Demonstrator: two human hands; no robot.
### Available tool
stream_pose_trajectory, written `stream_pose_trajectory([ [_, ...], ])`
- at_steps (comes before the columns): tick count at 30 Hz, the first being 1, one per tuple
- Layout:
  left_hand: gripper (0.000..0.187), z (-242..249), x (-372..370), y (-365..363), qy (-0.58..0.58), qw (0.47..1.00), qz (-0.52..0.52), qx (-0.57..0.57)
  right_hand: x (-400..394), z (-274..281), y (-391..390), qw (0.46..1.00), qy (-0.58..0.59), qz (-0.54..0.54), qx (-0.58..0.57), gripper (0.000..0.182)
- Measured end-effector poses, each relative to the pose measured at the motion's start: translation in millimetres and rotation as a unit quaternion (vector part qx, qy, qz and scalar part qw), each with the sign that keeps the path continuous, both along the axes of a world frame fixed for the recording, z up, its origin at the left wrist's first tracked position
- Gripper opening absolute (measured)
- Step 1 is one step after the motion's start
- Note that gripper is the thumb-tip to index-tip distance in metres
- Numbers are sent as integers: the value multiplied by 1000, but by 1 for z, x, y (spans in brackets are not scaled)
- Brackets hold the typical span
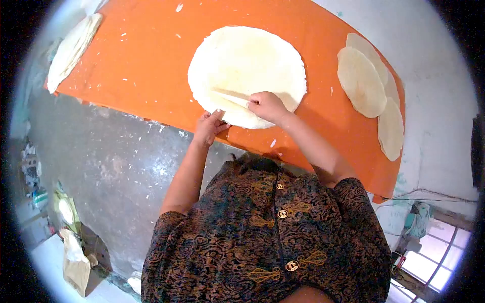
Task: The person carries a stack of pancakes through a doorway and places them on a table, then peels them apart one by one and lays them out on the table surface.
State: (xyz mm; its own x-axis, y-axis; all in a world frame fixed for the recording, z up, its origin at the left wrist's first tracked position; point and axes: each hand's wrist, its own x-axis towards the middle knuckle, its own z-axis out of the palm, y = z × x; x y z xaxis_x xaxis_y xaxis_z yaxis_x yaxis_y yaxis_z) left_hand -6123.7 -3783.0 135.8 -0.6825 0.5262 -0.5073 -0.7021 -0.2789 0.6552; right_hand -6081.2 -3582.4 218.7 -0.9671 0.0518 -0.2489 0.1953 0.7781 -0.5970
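A large, pale round flatbread sheet (242,65) with a ragged rim lies flat on the orange cloth, close to its near edge. My right hand (268,107) is over the sheet's near part, fingers pinched on a raised fold or strip of it that runs to the left. At the near left rim, my left hand (211,127) grips the sheet's edge between thumb and fingers. Whether the sheet is one layer or several cannot be made out.
Several thinner oval flatbreads (361,83) overlap at the right end of the orange cloth (151,55). A folded stack of pale sheets (76,50) sits at the far left corner. White scraps dot the cloth and the grey floor (126,151). A brown paper bag (76,265) stands lower left.
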Motion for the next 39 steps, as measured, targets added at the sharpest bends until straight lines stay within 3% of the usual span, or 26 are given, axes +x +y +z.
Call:
stream_pose_trajectory([
  [3,27,3,2,0,-3,1000,11,-2,5,-9,-15,970,227,17,87,20],
  [7,21,-13,0,0,6,1000,19,-16,-7,-14,-18,980,137,31,141,16],
  [10,15,-27,-4,3,6,999,32,-40,-22,-12,20,976,102,-142,-127,17],
  [12,13,-26,-3,5,1,998,35,-47,-27,4,62,900,138,-264,-319,18],
  [13,12,-18,1,4,-2,998,56,-36,-19,40,74,862,150,-317,-365,20],
  [14,11,-27,0,1,13,998,44,-42,-11,51,97,803,191,-343,-449,22],
  [15,11,-41,-5,-2,28,998,30,-47,-2,56,127,775,239,-359,-461,24],
  [17,11,-57,-10,-9,129,988,-47,-64,32,87,169,717,315,-441,-439,26],
  [19,13,-44,-9,-10,198,966,-95,-140,86,87,231,689,394,-470,-387,29],
  [21,15,-41,-8,-15,342,892,-184,-233,155,96,256,683,447,-531,-228,32],
  [23,16,-52,-17,-18,167,975,-95,-115,226,91,269,617,469,-586,-238,32],
  [24,16,-57,-22,-18,80,994,-53,-61,277,52,297,657,442,-603,-91,32],
  [25,17,-60,-26,-20,1,999,-33,-16,305,33,299,635,435,-632,-87,32],
  [26,16,-58,-25,-22,7,999,-35,-12,332,15,299,612,428,-660,-85,32],
  [27,16,-56,-25,-20,8,999,-37,-15,347,13,277,523,446,-692,-222,32],
  [28,16,-53,-25,-17,9,999,-38,-18,395,-42,293,571,388,-711,-132,35],
  [29,15,-53,-25,-16,11,999,-38,-20,420,-62,292,637,234,-734,-5,38],
  [30,16,-66,-31,-21,112,985,-94,-88,444,-82,290,676,73,-722,127,42],
  [32,16,-51,-25,-15,43,996,-55,-56,433,-64,251,638,-118,-704,288,45],
  [34,19,-37,-19,-11,12,999,-30,-36,417,-68,238,547,27,-783,296,44],
  [37,26,-30,-12,-13,70,995,-53,-52,372,-106,262,639,173,-614,430,47],
  [39,30,-33,-13,-9,110,988,-88,-67,286,-42,220,794,272,-502,211,38],
])
